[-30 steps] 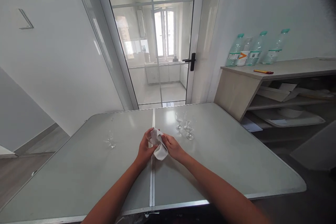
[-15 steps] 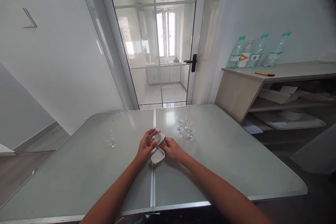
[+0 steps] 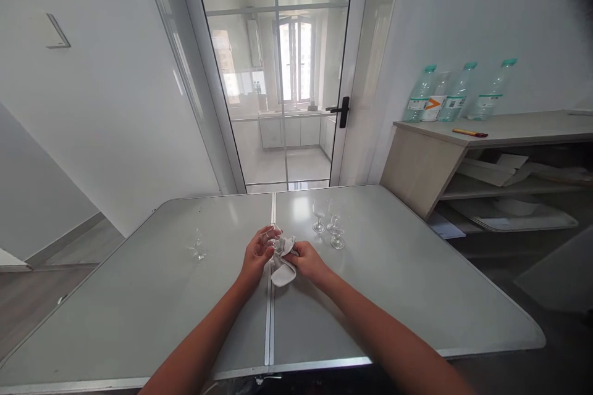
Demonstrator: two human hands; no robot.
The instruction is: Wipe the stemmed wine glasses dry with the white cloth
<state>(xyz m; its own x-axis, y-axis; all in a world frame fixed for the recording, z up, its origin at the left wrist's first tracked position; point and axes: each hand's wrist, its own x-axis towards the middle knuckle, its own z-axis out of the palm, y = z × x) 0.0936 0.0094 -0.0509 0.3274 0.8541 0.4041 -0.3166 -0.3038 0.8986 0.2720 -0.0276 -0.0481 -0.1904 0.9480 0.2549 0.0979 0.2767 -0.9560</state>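
Note:
Over the table's middle seam, my left hand (image 3: pixel 258 253) is closed round the bowl of a clear stemmed glass (image 3: pixel 269 236), which lies tilted on its side. My right hand (image 3: pixel 307 259) pinches a white cloth (image 3: pixel 283 274) wrapped about the glass's stem end, and the cloth's loose corner hangs below. Its folds hide the foot of the glass. Beyond my right hand stand upright stemmed glasses, a left one (image 3: pixel 318 216) and a near one (image 3: pixel 337 236), with another behind them. Off to the left, a clear glass (image 3: pixel 199 250) is hard to make out against the tabletop.
The grey table (image 3: pixel 152 315) has a metal edge and a raised seam strip. At the right, a wooden shelf unit (image 3: pixel 417 166) carries several plastic bottles (image 3: pixel 456 95) and a yellow-red pen-like item (image 3: pixel 469 133). A glazed door (image 3: pixel 301 160) with a black handle is behind the table.
The cloth has shifted from covering the bowl to bunching round the stem end. More of the bowl shows in my left hand. The view has moved slightly.

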